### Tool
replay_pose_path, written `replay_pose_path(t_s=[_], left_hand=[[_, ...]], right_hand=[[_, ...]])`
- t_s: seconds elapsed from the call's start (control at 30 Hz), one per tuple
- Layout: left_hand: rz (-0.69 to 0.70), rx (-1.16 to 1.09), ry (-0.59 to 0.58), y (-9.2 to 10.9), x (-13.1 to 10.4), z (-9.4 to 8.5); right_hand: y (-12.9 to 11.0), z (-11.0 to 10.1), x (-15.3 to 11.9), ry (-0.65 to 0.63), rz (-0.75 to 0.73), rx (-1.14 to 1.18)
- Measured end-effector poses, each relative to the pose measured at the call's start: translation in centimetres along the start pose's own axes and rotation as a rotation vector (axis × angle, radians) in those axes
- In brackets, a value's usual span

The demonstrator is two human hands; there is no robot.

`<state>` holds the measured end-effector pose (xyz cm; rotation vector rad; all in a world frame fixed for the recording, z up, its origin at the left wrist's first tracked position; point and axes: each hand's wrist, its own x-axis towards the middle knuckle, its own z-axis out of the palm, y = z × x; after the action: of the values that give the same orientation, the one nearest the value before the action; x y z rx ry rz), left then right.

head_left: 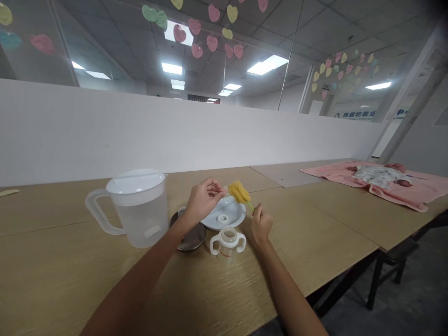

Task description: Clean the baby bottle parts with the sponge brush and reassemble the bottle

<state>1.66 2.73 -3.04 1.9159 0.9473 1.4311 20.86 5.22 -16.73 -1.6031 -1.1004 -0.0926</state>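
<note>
At my far left, the lidded plastic pitcher [143, 210] stands on the wooden table [329, 224], its handle turned left. Just right of it, the dark metal dish [192, 238] sits partly under my left forearm. My left hand [206, 198] pinches a small clear piece [225, 190] at the fingertips, above the rim of the white bowl [238, 214], which holds a white ring [223, 220]. In front of the bowl, the two-handled bottle [228, 247] stands upright and open, between my forearms. My right hand [262, 224] is closed around the green handle of the yellow sponge brush [239, 192]; its head is right beside the clear piece, contact unclear. Right of that hand, a broad stretch of tabletop separates me from the pink cloth [388, 198] bearing a doll [378, 176], with the table's front edge slanting away.
</note>
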Motion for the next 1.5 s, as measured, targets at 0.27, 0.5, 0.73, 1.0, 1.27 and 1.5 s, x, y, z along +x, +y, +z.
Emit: replay_pose_path(t_s=[0.27,0.5,0.73,1.0,1.27,1.5], left_hand=[[0.004,0.039,0.082,-0.8,0.6,-0.5],[0.007,0.054,0.102,-0.5,0.7,-0.8],[0.136,0.570,0.184,-1.0,0.6,-1.5],[0.201,0.944,0.183,-1.9,1.1,-2.6],[0.173,0.668,0.019,-1.8,1.1,-1.9],[0.135,0.353,-0.013,-1.1,1.1,-1.8]], right_hand=[[-0.5,-0.2,0.3,-0.022,0.070,-0.135],[-0.7,-0.3,0.4,-0.021,0.053,-0.165],[-0.6,0.0,0.1,-0.007,-0.100,-0.080],[-0.6,-0.4,-0.1,0.034,-0.144,0.059],[-0.5,-0.2,0.0,0.019,-0.170,0.032],[-0.7,-0.3,0.5,0.081,0.006,-0.095]])
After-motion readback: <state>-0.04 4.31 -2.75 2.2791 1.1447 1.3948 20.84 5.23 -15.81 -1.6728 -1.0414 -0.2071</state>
